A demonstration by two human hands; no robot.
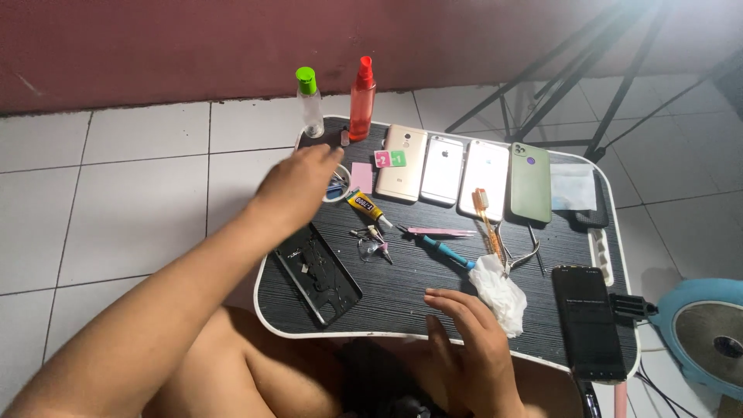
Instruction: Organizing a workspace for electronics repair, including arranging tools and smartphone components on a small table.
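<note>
My left hand [300, 179] reaches across the dark lap table [402, 282] to its far left corner, fingers together over a small round white dish [338, 188] of small parts; whether it holds anything is hidden. Just behind it stand a clear bottle with a green cap [309, 102] and a red spray bottle [361, 98]. My right hand [468, 348] rests flat on the table's near edge, fingers apart, beside a crumpled white tissue [499, 292]. An opened black phone frame [317, 271] lies under my left forearm.
Several phones lie face down in a row at the back: gold [402, 162], silver [443, 170], white [484, 179], green [530, 183]. A glue tube [365, 207], pink tweezers [437, 231], blue screwdriver [445, 251], toothbrush [486, 220] and nippers [520, 255] lie mid-table. A black phone [588, 321] lies right. A blue fan [708, 337] and tripod legs [588, 85] stand on the tiled floor.
</note>
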